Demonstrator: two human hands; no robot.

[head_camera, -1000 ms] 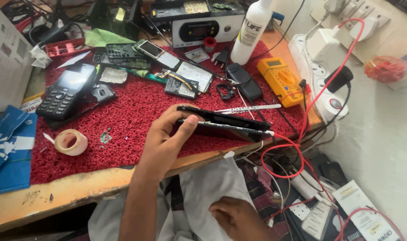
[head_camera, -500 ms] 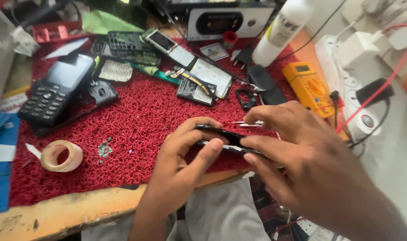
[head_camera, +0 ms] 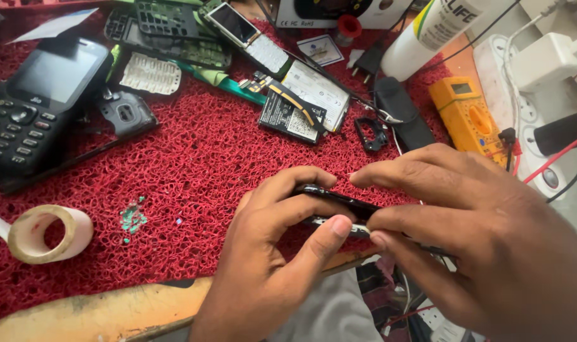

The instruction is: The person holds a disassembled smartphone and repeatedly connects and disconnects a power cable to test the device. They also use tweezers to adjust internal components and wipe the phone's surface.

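Two hands worked over a red mat on the wooden counter. Right hand and left hand both had a closed grip on a thin black phone part, held edge-on just above the mat's near edge, thumbs and fingertips pinching it from each side. Black keypad phone lay far left on the mat. Yellow meter sat at the right, beside a white power strip. Tape roll lay near left. Flat battery lay mid-mat, well apart from the hands.
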